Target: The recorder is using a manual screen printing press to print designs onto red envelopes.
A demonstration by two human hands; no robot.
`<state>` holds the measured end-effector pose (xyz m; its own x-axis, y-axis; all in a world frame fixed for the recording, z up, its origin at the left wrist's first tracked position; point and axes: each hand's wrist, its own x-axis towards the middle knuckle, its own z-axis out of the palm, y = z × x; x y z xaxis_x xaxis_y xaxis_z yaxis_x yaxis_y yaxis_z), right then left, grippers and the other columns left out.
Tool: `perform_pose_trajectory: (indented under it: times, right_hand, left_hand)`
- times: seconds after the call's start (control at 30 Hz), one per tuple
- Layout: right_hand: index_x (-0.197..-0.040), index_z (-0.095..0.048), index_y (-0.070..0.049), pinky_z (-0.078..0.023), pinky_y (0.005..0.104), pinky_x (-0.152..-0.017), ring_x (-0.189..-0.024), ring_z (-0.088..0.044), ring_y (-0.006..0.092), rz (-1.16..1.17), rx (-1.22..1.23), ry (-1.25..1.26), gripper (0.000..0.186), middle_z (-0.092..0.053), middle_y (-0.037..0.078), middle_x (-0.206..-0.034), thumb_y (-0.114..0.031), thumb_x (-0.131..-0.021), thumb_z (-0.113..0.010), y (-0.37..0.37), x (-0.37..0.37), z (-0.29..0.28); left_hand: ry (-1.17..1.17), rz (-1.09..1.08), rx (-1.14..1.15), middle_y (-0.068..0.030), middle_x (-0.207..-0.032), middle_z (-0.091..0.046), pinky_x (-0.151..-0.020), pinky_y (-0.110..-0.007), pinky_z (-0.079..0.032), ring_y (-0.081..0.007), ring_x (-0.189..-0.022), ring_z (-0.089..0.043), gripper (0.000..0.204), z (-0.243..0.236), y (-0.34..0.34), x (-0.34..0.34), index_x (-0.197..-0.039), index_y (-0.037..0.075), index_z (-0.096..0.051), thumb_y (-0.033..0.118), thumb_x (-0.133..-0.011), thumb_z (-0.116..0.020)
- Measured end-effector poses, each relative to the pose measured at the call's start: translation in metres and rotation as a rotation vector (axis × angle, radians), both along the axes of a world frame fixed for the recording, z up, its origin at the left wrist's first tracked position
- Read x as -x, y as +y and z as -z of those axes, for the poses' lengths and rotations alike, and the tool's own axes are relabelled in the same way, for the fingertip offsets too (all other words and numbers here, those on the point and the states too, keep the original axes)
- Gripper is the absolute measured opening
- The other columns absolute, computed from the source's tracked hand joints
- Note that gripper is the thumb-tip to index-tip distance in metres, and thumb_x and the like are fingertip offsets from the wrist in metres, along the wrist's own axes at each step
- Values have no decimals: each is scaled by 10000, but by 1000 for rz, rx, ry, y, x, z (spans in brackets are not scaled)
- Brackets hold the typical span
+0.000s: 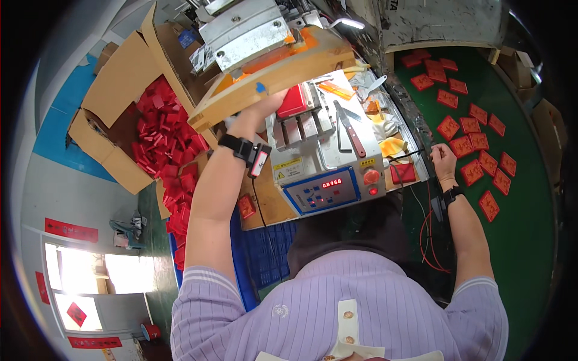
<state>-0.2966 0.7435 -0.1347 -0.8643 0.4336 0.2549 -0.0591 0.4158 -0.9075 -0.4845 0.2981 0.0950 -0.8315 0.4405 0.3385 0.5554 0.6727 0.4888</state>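
Note:
My left hand point(259, 107) reaches under the wooden screen frame point(226, 105), beside a red box point(292, 101) seated in the metal fixture point(301, 129) of a machine; its fingers are mostly hidden by the frame. My right hand point(444, 157) is at the right edge of the worktable, its fingers curled; whatever they hold, if anything, I cannot make out. A wood-handled blade point(352, 132) and a hex key lie on the machine top, above a blue control panel point(322, 192) with buttons. Another red box point(402, 172) lies near my right hand.
An open carton point(108, 93) heaped with red boxes stands left, over a blue crate point(265, 249). Printed red pieces point(478, 141) lie spread on a green belt point(518, 240) at right. Orange-stained cloths point(388, 144) sit beside the machine. Cables point(428, 240) hang below its right side.

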Motion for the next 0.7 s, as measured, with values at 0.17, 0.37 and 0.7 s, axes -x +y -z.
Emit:
perform_pose_trajectory:
  times: [0.17, 0.37, 0.7]
  right_hand:
    - [-823, -609, 3, -452, 214, -550, -603, -581, 80, -9, 3, 28, 111, -604, 30, -666, -90, -834, -549, -1, -2, 2]
    - [-845, -604, -10, -434, 199, -535, -594, -558, 65, -16, -24, 35, 112, -596, 17, -677, -92, -855, -530, 5, -2, 8]
    - [-859, -601, -21, -414, 188, -519, -572, -527, 48, -39, -49, 39, 112, -595, 9, -682, -98, -868, -521, 6, -1, 10]
  left_hand:
    - [219, -50, 109, -162, -991, -635, -827, -344, -437, -265, -931, -590, 310, 5, 17, -7, -1039, 0, -583, 254, -937, -438]
    - [105, -76, 174, -182, -997, -623, -860, -368, -430, -319, -978, -575, 340, -7, 36, -11, -1047, 2, -584, 268, -940, -400]
    - [-144, 33, 477, -267, -1356, -348, -1041, -411, -296, -371, -1261, -349, 486, -20, 47, -40, -1232, -84, -421, 318, -967, -359]
